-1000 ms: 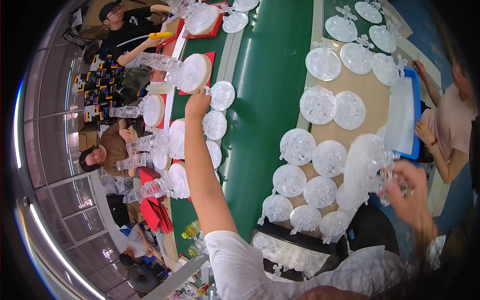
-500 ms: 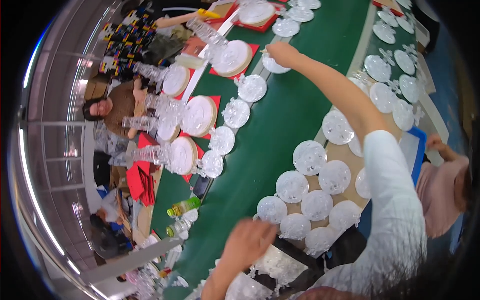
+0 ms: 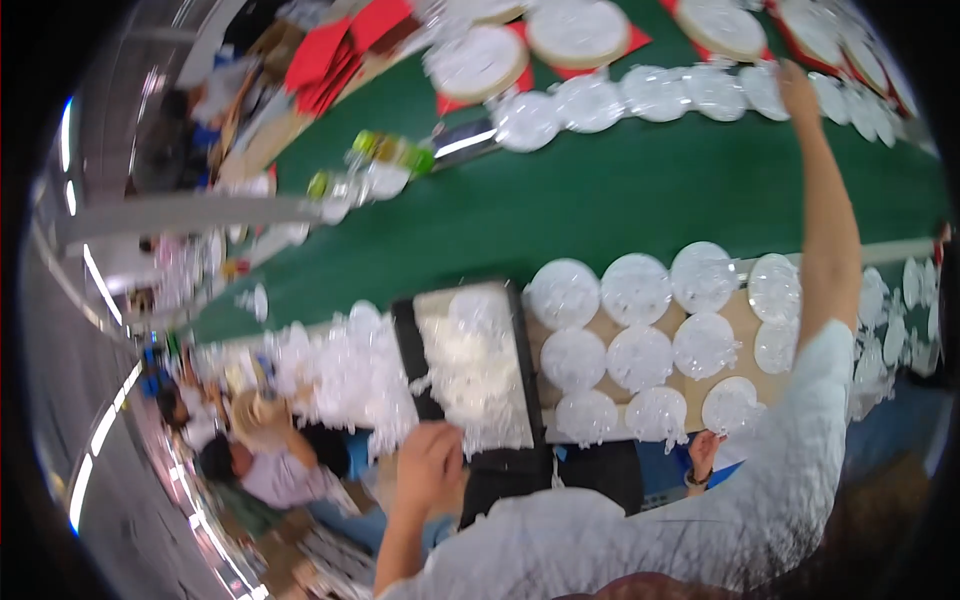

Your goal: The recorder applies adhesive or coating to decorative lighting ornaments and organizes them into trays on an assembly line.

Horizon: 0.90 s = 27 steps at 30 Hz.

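Note:
My right arm stretches across a green belt [image 3: 600, 190]. My right hand [image 3: 797, 95] is closed at the edge of a clear round plastic disc [image 3: 763, 93], part of a far row of similar discs [image 3: 655, 93]. My left hand [image 3: 432, 460] is curled, fingers partly hidden and blurred, beside the near corner of a dark-edged tray [image 3: 525, 350] heaped with whitish translucent pieces [image 3: 470, 370]. Right of this tray, several clear discs [image 3: 640, 290] with small bits on them lie in rows on a brown board [image 3: 625, 390].
Beyond the row, larger round white-topped pieces [image 3: 478, 65] rest on red sheets. Bottles [image 3: 392, 152] and a dark flat device [image 3: 465, 142] lie on the belt. Clear pieces pile up [image 3: 350, 375] left of the tray. Another person's hand [image 3: 705, 455] touches a near disc; co-workers sit left.
The view has turned rightward along the belt. My left hand has come back from over the belt to beside the tray. My right hand stays at the same disc in the far row.

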Motion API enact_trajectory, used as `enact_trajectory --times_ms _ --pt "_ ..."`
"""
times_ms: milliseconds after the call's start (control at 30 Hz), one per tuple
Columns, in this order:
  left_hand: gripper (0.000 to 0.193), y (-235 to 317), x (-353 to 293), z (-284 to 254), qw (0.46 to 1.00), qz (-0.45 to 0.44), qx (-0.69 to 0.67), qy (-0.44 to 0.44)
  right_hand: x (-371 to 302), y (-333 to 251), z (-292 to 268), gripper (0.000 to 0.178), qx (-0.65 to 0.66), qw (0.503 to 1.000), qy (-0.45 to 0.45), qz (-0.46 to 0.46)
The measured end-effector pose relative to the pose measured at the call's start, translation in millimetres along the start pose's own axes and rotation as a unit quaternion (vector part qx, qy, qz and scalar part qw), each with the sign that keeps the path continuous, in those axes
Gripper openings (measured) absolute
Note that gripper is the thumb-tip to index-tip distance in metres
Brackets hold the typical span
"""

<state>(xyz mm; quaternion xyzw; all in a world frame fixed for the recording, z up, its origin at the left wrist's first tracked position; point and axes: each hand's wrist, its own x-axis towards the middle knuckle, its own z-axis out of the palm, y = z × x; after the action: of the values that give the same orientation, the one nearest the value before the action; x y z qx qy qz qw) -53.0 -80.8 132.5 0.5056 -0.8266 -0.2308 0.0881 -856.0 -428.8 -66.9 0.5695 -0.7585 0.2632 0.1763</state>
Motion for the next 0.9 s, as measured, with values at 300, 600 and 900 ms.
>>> enact_trajectory --times_ms 300,600,900 --pt "0.048 -46 -23 -2 0.969 -0.207 0.05 0.128 -152 -357 -234 0.016 0.335 0.919 -0.208 -0.001" --pt "0.017 -153 -8 63 0.964 -0.174 0.164 -0.116 -345 -590 -249 0.026 0.437 0.726 -0.521 -0.103" --pt "0.005 -100 -26 72 0.966 -0.033 0.256 0.021 -399 -619 -218 0.059 0.369 0.568 -0.688 0.26"
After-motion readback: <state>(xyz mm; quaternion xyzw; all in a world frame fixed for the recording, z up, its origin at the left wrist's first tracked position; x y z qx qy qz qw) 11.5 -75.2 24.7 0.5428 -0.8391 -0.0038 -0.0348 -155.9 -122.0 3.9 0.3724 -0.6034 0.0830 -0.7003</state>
